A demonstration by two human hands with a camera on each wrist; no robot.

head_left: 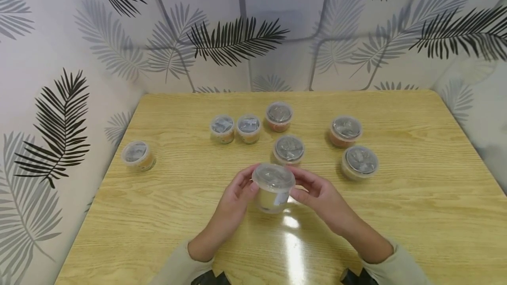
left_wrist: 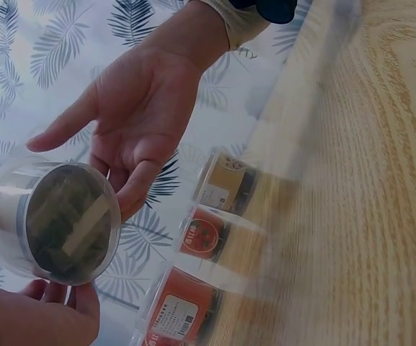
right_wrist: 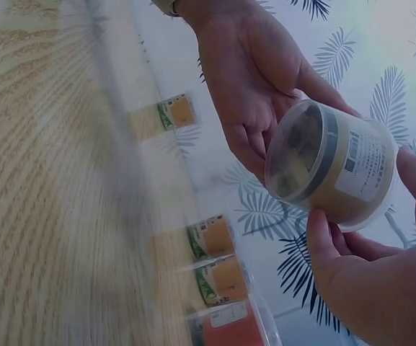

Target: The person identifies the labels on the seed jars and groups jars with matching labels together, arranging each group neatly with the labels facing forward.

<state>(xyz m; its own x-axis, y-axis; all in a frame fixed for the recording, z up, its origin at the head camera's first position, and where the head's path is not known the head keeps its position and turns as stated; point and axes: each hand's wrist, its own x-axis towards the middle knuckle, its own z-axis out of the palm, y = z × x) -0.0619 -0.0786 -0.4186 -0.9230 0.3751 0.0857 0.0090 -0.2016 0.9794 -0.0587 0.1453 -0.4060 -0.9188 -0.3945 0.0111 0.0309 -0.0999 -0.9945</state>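
Plastic tub (head_left: 269, 197) has left grip (head_left: 236, 195) and right grip (head_left: 321, 199) pinching its two sides, maybe so it won't drop

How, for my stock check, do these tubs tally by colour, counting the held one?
Red tubs: 3
Orange tubs: 3
Tan tubs, one held: 2
Total: 8
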